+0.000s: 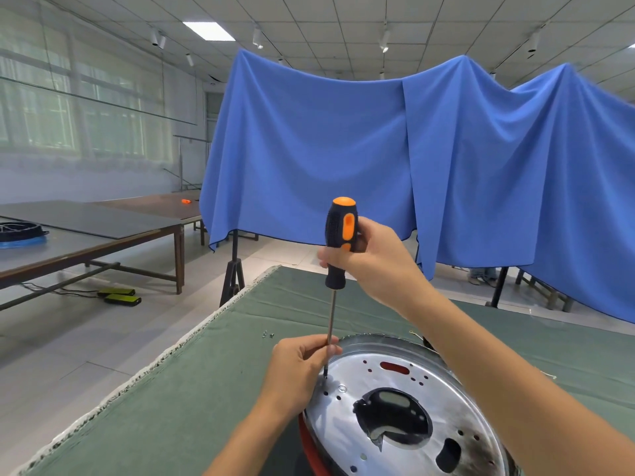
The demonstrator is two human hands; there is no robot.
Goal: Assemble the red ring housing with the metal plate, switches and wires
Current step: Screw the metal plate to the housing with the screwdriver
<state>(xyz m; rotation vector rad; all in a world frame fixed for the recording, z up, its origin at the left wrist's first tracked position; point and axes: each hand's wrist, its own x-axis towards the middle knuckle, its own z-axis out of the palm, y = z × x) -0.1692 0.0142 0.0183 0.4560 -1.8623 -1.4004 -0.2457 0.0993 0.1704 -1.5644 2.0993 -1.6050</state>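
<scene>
A shiny round metal plate with several holes lies on top of the red ring housing, whose red edge shows at the plate's lower left. A black and orange screwdriver stands upright, its tip on a screw near the plate's left rim. My right hand grips the handle. My left hand pinches the lower shaft between thumb and fingers, just above the tip. Another screw head sits on the plate beside the tip. Switches and wires are mostly hidden under the plate.
The work lies on a green cloth-covered table; two loose screws rest on it to the left. A blue cloth hangs on stands behind. Long tables stand to the left, with green pedals on the floor.
</scene>
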